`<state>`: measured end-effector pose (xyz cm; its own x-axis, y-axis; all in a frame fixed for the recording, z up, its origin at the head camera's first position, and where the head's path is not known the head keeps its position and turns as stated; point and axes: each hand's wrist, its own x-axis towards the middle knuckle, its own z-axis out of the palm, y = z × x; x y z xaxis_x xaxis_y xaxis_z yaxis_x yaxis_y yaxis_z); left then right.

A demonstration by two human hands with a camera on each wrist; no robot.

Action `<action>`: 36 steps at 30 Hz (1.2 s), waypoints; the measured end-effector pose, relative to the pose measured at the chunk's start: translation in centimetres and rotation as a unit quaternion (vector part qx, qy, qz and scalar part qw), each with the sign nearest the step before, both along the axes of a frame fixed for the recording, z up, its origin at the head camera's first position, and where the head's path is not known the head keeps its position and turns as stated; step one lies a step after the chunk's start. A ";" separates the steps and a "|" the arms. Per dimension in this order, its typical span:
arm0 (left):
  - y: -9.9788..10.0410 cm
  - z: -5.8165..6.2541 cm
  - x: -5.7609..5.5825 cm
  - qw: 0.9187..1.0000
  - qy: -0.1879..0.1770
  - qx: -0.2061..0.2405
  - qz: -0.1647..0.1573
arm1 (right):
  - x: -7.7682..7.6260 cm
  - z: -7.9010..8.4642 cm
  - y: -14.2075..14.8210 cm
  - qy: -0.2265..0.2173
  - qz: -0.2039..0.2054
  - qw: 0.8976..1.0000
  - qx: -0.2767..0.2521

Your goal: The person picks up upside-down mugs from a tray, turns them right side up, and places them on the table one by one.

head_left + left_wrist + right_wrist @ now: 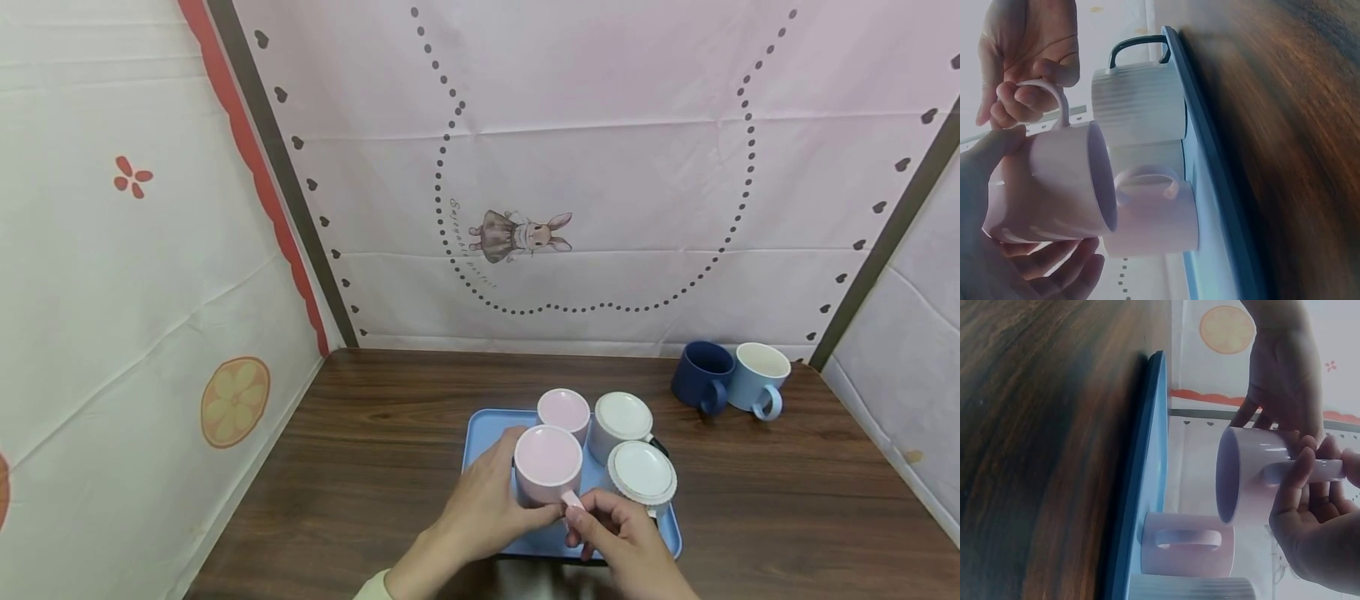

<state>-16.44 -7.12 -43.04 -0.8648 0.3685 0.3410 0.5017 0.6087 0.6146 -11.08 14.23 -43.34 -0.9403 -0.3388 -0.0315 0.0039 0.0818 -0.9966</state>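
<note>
A pink mug point(548, 457) is held upside down above the blue tray point(480, 429), its mouth facing the tray. My left hand point(486, 493) grips the mug's body from the left, thumb on the near side and fingers round the far side. With its fingers on the handle, my right hand point(626, 533) pinches the same mug from the right. A second pink mug point(1188, 545) stands inverted on the tray behind it. Two white mugs, a farther one point(622, 417) and a nearer ribbed one point(1138, 103) with a dark handle, also sit upside down there.
A dark blue mug point(702, 377) and a light blue mug point(757, 379) stand upright side by side at the table's back right. Brown wood tabletop point(360, 467) surrounds the tray. Patterned cloth walls point(600, 192) rise at the back and both sides.
</note>
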 end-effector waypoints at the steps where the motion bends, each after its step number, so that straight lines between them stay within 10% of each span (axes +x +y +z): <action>1: 0.0 -0.1 0.0 1.000 -0.001 0.002 -0.004 | 0.0 0.0 0.0 -0.001 -0.001 1.000 -0.001; 15: -0.6 -0.7 -0.3 0.992 -0.058 0.073 -0.086 | 0.5 0.2 0.2 0.057 0.022 0.997 -0.054; 23: -0.8 -0.4 -0.6 0.973 -0.095 0.153 -0.144 | 0.4 0.4 1.3 0.090 0.062 0.989 -0.094; 36: -1.2 -0.2 -0.8 0.966 -0.106 0.174 -0.156 | 0.1 1.1 2.4 0.144 0.087 0.980 -0.105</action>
<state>-17.22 -8.28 -43.24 -0.7935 0.5181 0.3191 0.4684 0.1854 0.8639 -11.01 16.67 -42.26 -0.8267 -0.4660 0.3153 -0.2765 -0.1516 -0.9490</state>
